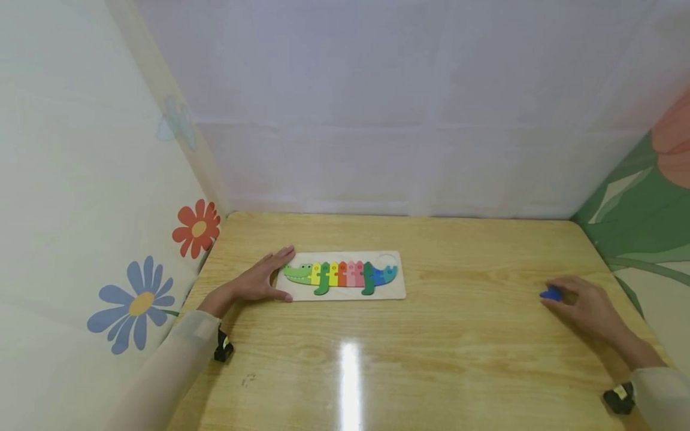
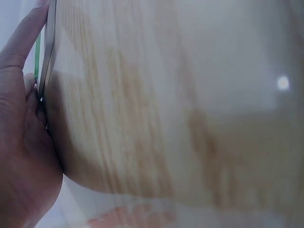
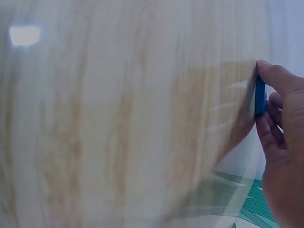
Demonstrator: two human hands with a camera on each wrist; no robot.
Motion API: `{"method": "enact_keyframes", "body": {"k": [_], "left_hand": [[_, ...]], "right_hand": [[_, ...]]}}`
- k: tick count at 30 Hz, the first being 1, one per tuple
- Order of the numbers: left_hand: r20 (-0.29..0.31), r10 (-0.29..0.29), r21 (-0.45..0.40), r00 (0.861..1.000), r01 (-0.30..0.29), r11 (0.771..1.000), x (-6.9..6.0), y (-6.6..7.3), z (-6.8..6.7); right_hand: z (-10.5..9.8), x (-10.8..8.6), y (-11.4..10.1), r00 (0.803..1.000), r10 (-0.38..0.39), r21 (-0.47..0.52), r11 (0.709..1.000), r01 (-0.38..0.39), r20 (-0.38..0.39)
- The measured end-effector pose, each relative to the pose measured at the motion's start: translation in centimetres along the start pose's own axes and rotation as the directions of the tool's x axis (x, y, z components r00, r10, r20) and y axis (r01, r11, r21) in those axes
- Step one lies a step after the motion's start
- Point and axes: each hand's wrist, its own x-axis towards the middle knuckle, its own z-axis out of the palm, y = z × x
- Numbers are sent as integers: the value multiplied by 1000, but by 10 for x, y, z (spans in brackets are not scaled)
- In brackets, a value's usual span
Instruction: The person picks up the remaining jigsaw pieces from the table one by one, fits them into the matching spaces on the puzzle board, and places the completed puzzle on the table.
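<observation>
A wooden crocodile puzzle board (image 1: 401,290) lies flat on the table, filled with colourful pieces from a green head at left to blue ones at right. Above the light-blue piece (image 1: 389,275), a curved outline shows on pale wood. My left hand (image 1: 256,280) holds the board's left end, thumb along the near edge and fingers at the far edge. Far to the right, my right hand (image 1: 587,308) pinches a small blue puzzle piece (image 1: 551,293) between thumb and fingers. In the right wrist view the blue piece (image 3: 260,95) appears edge-on at the tabletop; its full shape is hidden.
The wooden table (image 1: 458,359) has a pale curtain (image 1: 404,120) behind it. Flower-printed cloth (image 1: 140,303) stands along the left, and a leaf-patterned one (image 1: 647,197) on the right. Light glares off the near tabletop.
</observation>
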Motion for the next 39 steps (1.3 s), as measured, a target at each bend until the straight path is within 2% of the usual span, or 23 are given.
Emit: {"method": "enact_keyframes", "body": {"k": [13, 21, 30, 39], "left_hand": [[6, -11, -16, 1000, 11, 1000, 0, 1, 1], [6, -11, -17, 1000, 12, 1000, -1, 4, 1], [9, -11, -13, 1000, 11, 1000, 0, 2, -1], [5, -3, -16, 1000, 3, 1000, -1, 1, -1]], "right_hand": [[0, 5, -1, 1000, -23, 21, 1000, 23, 6], [0, 11, -5, 999, 16, 5, 1000, -16, 38], [2, 25, -10, 999, -36, 40, 999, 36, 15], [3, 36, -16, 996, -87, 28, 996, 87, 5]]}}
